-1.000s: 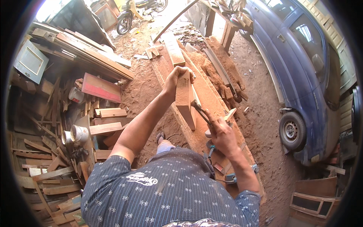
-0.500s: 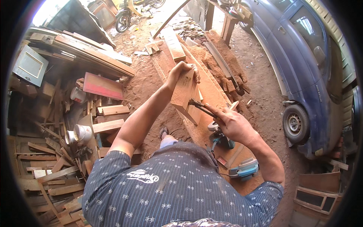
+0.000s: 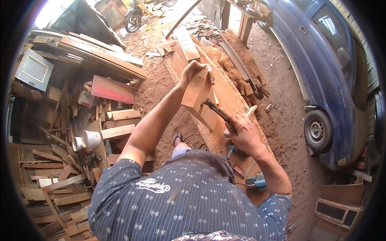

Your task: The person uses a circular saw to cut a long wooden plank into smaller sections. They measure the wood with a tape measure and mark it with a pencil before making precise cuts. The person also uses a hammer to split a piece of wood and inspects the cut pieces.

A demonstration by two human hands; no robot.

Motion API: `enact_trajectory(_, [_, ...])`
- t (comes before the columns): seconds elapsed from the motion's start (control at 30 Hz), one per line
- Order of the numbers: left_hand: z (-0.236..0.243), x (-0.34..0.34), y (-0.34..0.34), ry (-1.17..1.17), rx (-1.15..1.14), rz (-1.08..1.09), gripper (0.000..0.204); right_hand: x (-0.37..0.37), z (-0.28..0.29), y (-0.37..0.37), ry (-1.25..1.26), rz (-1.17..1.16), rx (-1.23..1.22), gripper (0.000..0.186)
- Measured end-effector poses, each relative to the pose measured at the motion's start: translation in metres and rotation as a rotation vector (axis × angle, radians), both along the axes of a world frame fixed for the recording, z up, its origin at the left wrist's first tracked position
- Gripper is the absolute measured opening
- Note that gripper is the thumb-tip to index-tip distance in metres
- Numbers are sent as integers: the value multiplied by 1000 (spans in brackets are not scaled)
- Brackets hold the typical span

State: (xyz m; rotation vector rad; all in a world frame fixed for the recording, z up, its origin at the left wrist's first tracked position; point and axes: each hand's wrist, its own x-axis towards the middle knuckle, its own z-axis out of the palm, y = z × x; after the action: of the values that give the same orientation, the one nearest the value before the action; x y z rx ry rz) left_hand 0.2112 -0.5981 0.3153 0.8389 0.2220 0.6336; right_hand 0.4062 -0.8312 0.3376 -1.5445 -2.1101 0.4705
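My left hand [image 3: 196, 73] is wrapped over the top end of a thick wooden block [image 3: 198, 96], which stands tilted on a sawdust-covered plank [image 3: 225, 96]. In my right hand [image 3: 244, 132] is a dark, long-handled metal hand tool [image 3: 219, 111]. Its head meets the block's right side, at a dark spot that may be a hole. Whether the tool is a hammer or pincers I cannot make out. Below my right hand lies a teal power tool [image 3: 237, 154], partly hidden by the hand and forearm. A second teal power tool [image 3: 257, 180] sits nearer my body.
Another light board [image 3: 187, 45] lies further along the plank. Scrap wood [image 3: 66, 176], white buckets [image 3: 91, 139] and a red panel [image 3: 113, 90] crowd the left. A blue vehicle [image 3: 321, 80] stands at the right. Sawdust and a long metal-edged piece [image 3: 239, 64] lie right of the plank.
My right hand and forearm have shifted slightly left and down, and the tool has turned against the block. My left hand keeps its hold. The whole view has shifted a little.
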Motion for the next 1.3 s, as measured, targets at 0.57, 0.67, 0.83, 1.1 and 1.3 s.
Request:
enact_trajectory(0.57, [4,12,-5,46,-18,159,33,5,65,6,-484,17,-111,71])
enact_trajectory(0.67, [3,8,-1,42,-27,134,33,7,57,13,-375,35,-244,76])
enact_trajectory(0.83, [11,4,-4,101,-62,198,33,12,18,17,-135,45,-232,68])
enact_trajectory(1.1, [5,-5,2,8,-14,83,34,-10,-24,11,204,47,-129,61])
enact_trajectory(1.3, [4,-7,-4,-18,-5,46,34,-4,-4,11,-85,51,-102,57])
